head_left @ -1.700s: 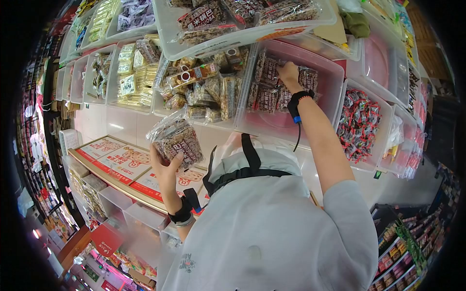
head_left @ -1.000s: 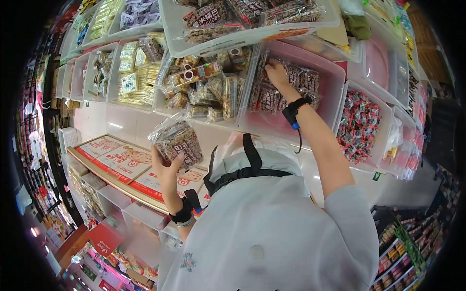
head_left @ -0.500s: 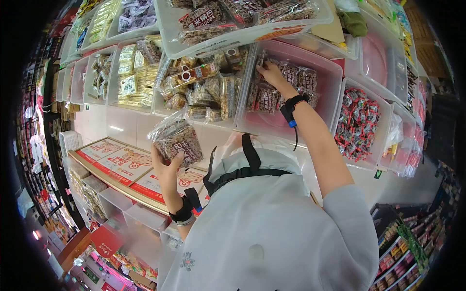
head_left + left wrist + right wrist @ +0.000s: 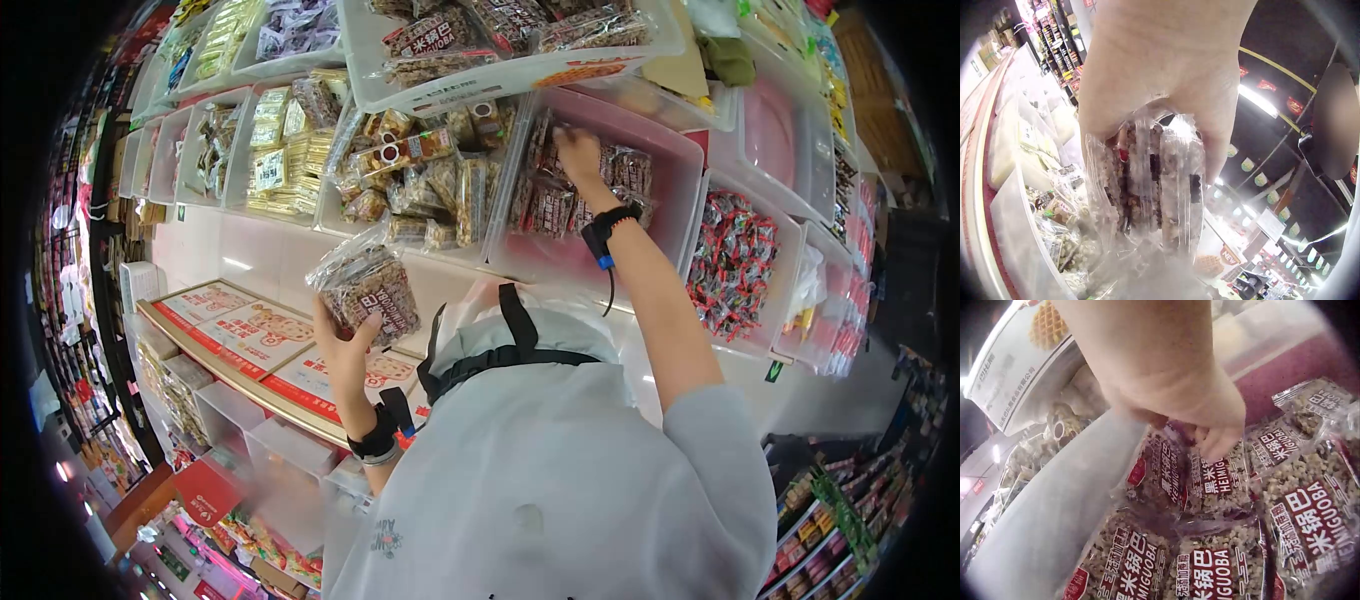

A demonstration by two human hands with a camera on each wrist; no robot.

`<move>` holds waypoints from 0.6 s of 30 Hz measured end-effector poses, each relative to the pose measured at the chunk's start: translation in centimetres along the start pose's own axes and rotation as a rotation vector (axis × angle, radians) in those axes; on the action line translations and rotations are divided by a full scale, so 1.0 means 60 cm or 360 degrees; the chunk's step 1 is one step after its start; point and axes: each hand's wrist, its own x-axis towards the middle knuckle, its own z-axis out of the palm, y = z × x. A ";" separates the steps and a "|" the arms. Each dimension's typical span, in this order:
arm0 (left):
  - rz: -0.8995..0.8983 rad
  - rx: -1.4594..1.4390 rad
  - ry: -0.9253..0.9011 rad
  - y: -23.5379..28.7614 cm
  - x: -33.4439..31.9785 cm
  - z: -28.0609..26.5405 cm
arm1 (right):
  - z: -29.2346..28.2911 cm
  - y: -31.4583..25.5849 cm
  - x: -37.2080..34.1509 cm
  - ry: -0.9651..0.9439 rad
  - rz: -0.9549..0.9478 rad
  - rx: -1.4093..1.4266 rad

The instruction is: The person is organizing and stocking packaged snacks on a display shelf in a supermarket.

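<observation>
In the head view my left hand (image 4: pixel 345 350) grips a small stack of clear-wrapped black rice cracker packets (image 4: pixel 372 295), held up in front of my body. The left wrist view shows these packets (image 4: pixel 1147 181) side by side on edge, between thumb and fingers. My right hand (image 4: pixel 582 160) reaches down into a pink-lined clear bin (image 4: pixel 675 180) holding more of the same packets. Seen from the right wrist, that hand (image 4: pixel 1179 400) has its fingers bent at the top edge of a rice cracker packet (image 4: pixel 1219 481), close to the bin's side wall. Its thumb is mostly hidden.
A raised clear tub (image 4: pixel 510 80) of similar packets stands behind the bin. Left of it is a bin of mixed wrapped snacks (image 4: pixel 420 180); right, a bin of red-wrapped sweets (image 4: pixel 735 260). A framed red-and-white sign board (image 4: pixel 250 340) lies at lower left.
My right hand first shifted left across the packets to the bin's left side, then came back slightly right. The left hand stays in place with its packets.
</observation>
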 end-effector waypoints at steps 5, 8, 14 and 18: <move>-0.0032 -0.0012 0.0095 0.001 -0.010 0.001 | -0.012 0.069 -0.007 0.0346 0.0313 -0.0331; -0.0010 -0.0013 0.0077 0.000 -0.008 0.004 | -0.018 0.064 -0.016 -0.0012 0.0334 -0.0684; -0.0096 0.0067 0.0006 0.001 0.001 0.005 | -0.032 0.066 -0.019 -0.0175 0.0198 -0.1027; -0.0032 -0.0014 0.0056 -0.001 0.007 0.011 | -0.034 0.036 -0.029 -0.0113 0.0236 -0.0962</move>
